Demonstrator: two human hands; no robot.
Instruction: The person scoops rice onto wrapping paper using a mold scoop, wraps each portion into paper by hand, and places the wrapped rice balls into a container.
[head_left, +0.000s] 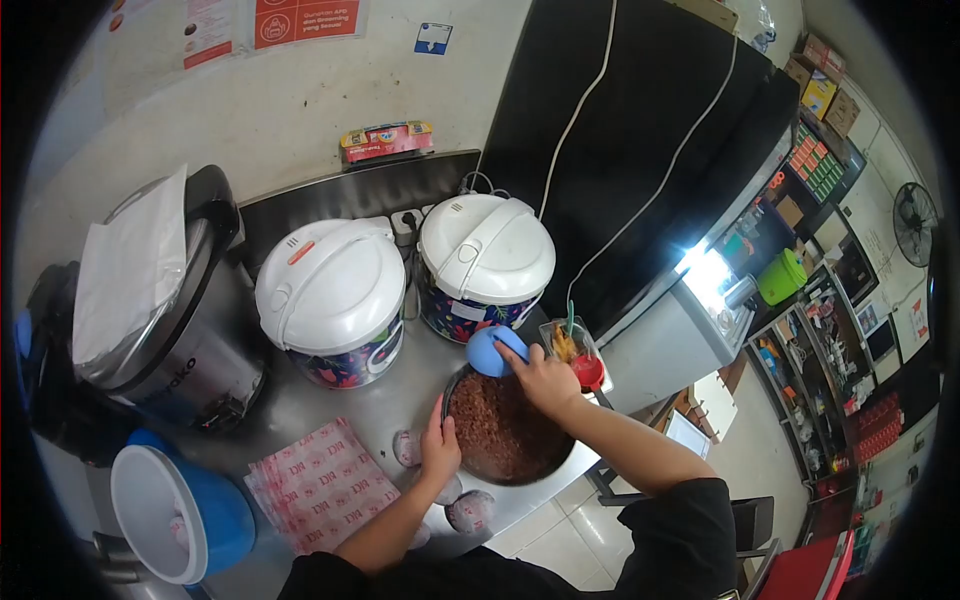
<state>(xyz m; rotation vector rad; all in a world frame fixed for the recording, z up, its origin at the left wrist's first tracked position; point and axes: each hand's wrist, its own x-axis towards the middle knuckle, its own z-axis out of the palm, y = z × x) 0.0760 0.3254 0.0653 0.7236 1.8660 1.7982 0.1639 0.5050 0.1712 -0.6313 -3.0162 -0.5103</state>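
Observation:
A dark round pot [520, 481] of reddish-brown cooked rice [500, 425] stands near the front edge of the steel counter. My left hand [437, 448] grips its left rim, thumb toward the inside. In my right hand [545, 380] is a small light-blue bowl [486, 351], tilted over the pot's far side; what it contains is hidden. Paper-wrapped round bundles [470, 511] lie beside my left wrist, one [407, 447] left of the pot. A stack of red-and-white printed wrapping paper [322, 484] lies left of my left forearm.
Two white-lidded rice cookers [335, 285] stand behind the pot. A large silver cooker [195, 365] and a blue bucket [225, 520] with a wrapped bundle inside are at left. Beyond my right hand sits a clear container [561, 343] of yellowish food, beside a red dish [590, 373].

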